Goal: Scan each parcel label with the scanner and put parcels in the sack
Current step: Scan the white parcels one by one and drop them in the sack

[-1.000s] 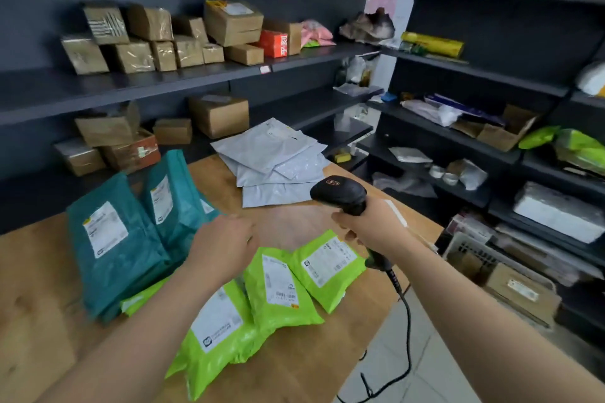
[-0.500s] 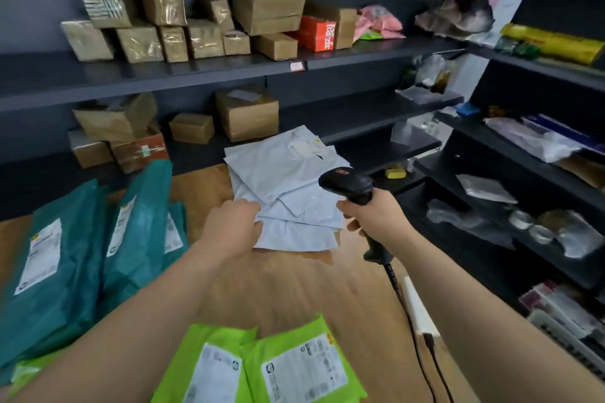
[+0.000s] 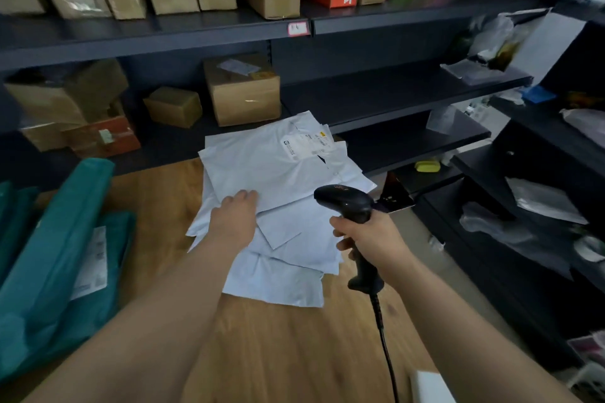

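Several teal parcels lean in a heap at the left of the table, well apart from the work in hand. Your left hand lies on the near-left part of the stack of white mailers. The fingers reach onto the top one, but you cannot tell from here whether they pinch or only press. Risk: the mailers look thin, slick and loosely fanned, so you may lift two together or drag the pile askew. One label shows, at the top mailer's far corner; creases or glare there could spoil a read. The scanner sits in your right hand, fingers wrapped round its handle, head above the stack's right side and short of that label. Its cable hangs past the table's front and could snag. The sack is not in view.
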